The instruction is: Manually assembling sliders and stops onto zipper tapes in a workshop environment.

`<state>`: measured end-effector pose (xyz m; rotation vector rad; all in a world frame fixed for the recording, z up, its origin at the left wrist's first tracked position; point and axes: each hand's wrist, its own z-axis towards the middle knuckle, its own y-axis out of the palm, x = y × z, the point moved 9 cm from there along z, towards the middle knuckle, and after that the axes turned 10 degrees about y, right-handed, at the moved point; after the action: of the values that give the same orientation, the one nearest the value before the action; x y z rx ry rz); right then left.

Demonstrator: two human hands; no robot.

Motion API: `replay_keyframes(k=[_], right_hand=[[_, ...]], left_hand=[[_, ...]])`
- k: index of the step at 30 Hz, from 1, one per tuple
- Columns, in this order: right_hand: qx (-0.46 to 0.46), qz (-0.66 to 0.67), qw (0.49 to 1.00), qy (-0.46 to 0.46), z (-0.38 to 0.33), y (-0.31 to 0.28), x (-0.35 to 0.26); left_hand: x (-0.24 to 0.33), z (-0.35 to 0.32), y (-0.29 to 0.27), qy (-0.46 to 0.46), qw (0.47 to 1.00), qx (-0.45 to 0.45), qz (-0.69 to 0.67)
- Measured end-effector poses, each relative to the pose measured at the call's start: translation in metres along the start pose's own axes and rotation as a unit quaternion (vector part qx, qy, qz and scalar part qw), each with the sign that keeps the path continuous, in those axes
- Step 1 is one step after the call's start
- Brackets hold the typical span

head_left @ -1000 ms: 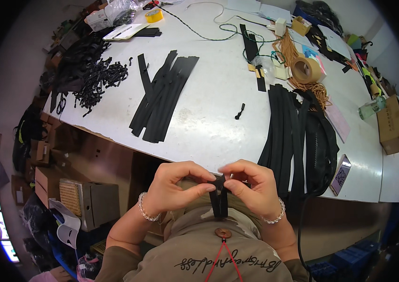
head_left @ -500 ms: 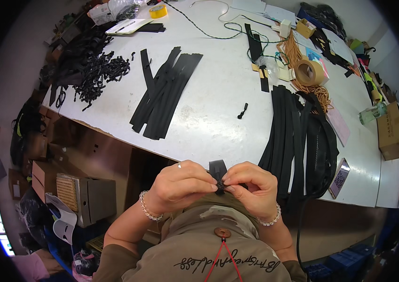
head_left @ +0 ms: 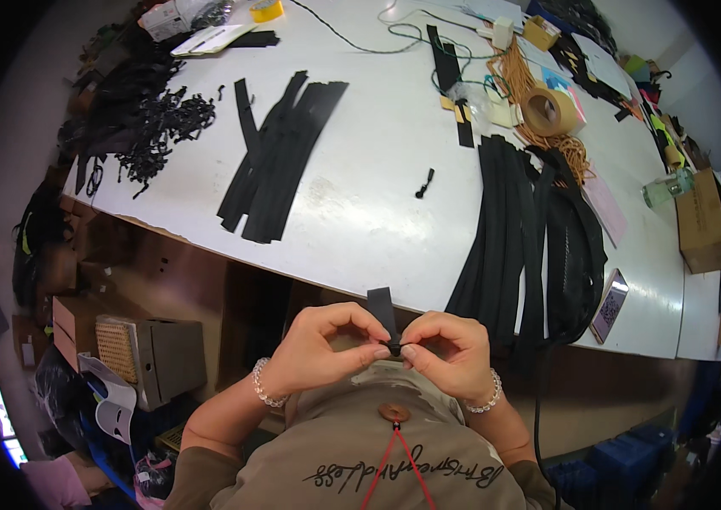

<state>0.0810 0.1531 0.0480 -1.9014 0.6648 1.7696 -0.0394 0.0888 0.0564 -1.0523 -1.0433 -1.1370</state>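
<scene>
In front of my chest, a black zipper strip (head_left: 381, 304) rises between my hands toward the table edge. My left hand (head_left: 331, 340) pinches its near end between thumb and fingertips. Close against it, my right hand (head_left: 450, 350) pinches the same end from the other side. A small black piece, perhaps a zipper slider, shows between the fingertips, mostly covered. On the table, one black zipper pull (head_left: 425, 184) lies alone beyond my hands. A stack of flat black strips (head_left: 288, 170) lies to the left, with a heap of small black pulls (head_left: 165, 127) farther left.
Long black strips (head_left: 496, 229) hang over the table edge at right, beside a black bag (head_left: 575, 255) and a phone (head_left: 610, 306). Tan tape (head_left: 550, 112), orange cord (head_left: 509, 72) and a green cable (head_left: 352, 49) lie farther back. Cardboard boxes (head_left: 169, 361) stand below left.
The strip's far part, curled over before, now stands straighter. My fingers have shifted their pinch, with the thumbs now meeting at its near end. The whole view has tilted slightly.
</scene>
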Motion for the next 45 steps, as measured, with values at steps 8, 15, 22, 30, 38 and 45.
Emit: replay_keyframes(k=[8, 15, 22, 30, 38, 45], right_hand=[[0.036, 0.306, 0.901, 0.306, -0.042, 0.009, 0.147], [0.101, 0.459, 0.809, 0.353, -0.044, 0.01, 0.2], [0.159, 0.494, 0.779, 0.353, -0.038, 0.008, 0.208], [0.206, 0.477, 0.795, 0.314, -0.036, 0.004, 0.215], [0.216, 0.474, 0.794, 0.313, -0.037, 0.001, 0.2], [0.204, 0.474, 0.773, 0.368, -0.044, 0.002, 0.206]], left_hand=[[-0.138, -0.063, 0.058, -0.329, 0.912, 0.03, -0.243], [-0.188, -0.069, 0.07, -0.372, 0.872, 0.122, -0.296], [-0.197, -0.061, 0.072, -0.372, 0.849, 0.192, -0.323], [-0.195, -0.047, 0.073, -0.319, 0.88, 0.192, -0.293], [-0.192, -0.045, 0.069, -0.28, 0.893, 0.21, -0.284], [-0.196, -0.049, 0.07, -0.3, 0.884, 0.219, -0.283]])
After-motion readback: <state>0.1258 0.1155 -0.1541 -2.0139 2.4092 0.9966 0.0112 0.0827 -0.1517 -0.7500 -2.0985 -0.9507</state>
